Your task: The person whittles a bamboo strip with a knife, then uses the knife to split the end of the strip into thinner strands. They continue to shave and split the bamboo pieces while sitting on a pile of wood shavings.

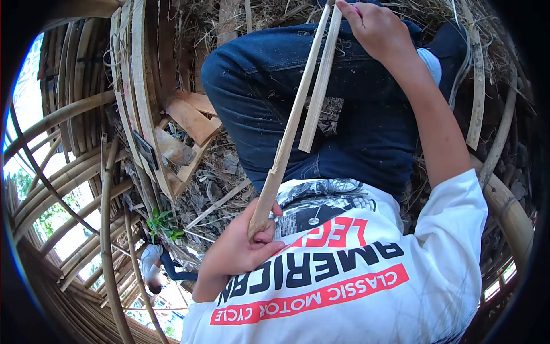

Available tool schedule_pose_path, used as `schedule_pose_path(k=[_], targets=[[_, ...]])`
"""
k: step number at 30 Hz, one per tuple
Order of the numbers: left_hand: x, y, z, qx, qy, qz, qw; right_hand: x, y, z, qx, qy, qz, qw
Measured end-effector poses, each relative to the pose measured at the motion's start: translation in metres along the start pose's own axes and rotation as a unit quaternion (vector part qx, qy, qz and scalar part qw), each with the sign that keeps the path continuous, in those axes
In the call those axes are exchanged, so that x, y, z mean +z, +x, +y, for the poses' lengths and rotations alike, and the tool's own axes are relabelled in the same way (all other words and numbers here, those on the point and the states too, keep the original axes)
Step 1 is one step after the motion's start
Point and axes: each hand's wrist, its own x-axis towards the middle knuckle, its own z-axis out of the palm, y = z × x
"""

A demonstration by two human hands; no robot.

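Observation:
My left hand (243,249) is closed around the thick lower end of a long, pale bamboo strip (295,123), close to my shirt. The strip slants up and away over my legs, with a rough, stepped edge partway along. A second flat bamboo strip (322,83) runs beside it; the two come together near the top and stand apart lower down. My right hand (381,28) is closed at the top edge, its thumb by the strips' far end. A bit of pink, like a handle, shows in its grip; the rest is hidden or out of view.
I sit with bent legs in jeans (246,103). Wooden blocks (192,120), long bamboo slats (140,86) and a dark phone-like object (145,150) lie left. Bamboo poles (106,212) frame that side; another person (153,266) is beyond. A thick pole (507,215) is right.

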Motion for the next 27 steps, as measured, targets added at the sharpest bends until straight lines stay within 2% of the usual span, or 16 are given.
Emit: schedule_pose_path(k=[3, 5, 7, 11, 13, 15, 17, 19, 21, 22, 23, 25, 26, 27], targets=[[0.001, -0.003, 0.001, -0.001, 0.033, 0.006, 0.999, 0.01, 0.007, 0.015, -0.025, -0.046, 0.018, 0.998], [0.003, -0.007, 0.002, 0.007, 0.025, 0.001, 1.0, 0.01, 0.013, 0.021, -0.003, -0.054, 0.005, 0.999], [0.006, -0.01, 0.005, -0.017, 0.052, 0.033, 0.998, 0.011, 0.017, 0.026, -0.005, -0.072, 0.003, 0.997], [0.006, -0.015, 0.004, -0.024, 0.057, 0.034, 0.997, 0.015, 0.026, 0.034, 0.011, -0.062, 0.032, 0.997], [0.007, -0.019, 0.002, -0.026, 0.042, 0.039, 0.998, 0.014, 0.03, 0.036, 0.028, -0.065, 0.031, 0.997], [0.007, -0.019, 0.004, -0.022, 0.043, 0.048, 0.998, 0.015, 0.031, 0.035, 0.009, -0.047, 0.029, 0.998], [0.004, -0.016, 0.001, -0.014, 0.042, 0.052, 0.998, 0.014, 0.033, 0.033, 0.041, -0.015, 0.011, 0.999], [-0.009, -0.01, -0.014, -0.008, 0.019, 0.04, 0.999, 0.032, 0.035, 0.047, 0.035, -0.065, 0.041, 0.996], [-0.02, -0.001, -0.021, 0.034, 0.001, 0.016, 0.999, 0.024, 0.028, 0.039, 0.066, 0.06, 0.051, 0.995], [-0.022, 0.004, -0.023, 0.018, -0.048, 0.005, 0.999, 0.023, 0.023, 0.036, 0.075, 0.115, 0.037, 0.99], [-0.024, 0.007, -0.026, 0.002, -0.096, -0.008, 0.995, 0.019, 0.017, 0.029, 0.067, 0.112, 0.037, 0.991], [-0.029, 0.015, -0.035, 0.033, -0.073, -0.03, 0.996, 0.011, 0.003, 0.013, 0.073, 0.169, 0.004, 0.983], [-0.028, 0.017, -0.035, 0.031, -0.04, -0.004, 0.999, 0.001, -0.004, 0.003, 0.069, 0.165, 0.006, 0.984], [-0.026, 0.018, -0.035, 0.028, -0.008, 0.022, 0.999, -0.01, -0.01, -0.008, 0.075, 0.165, -0.038, 0.983]])
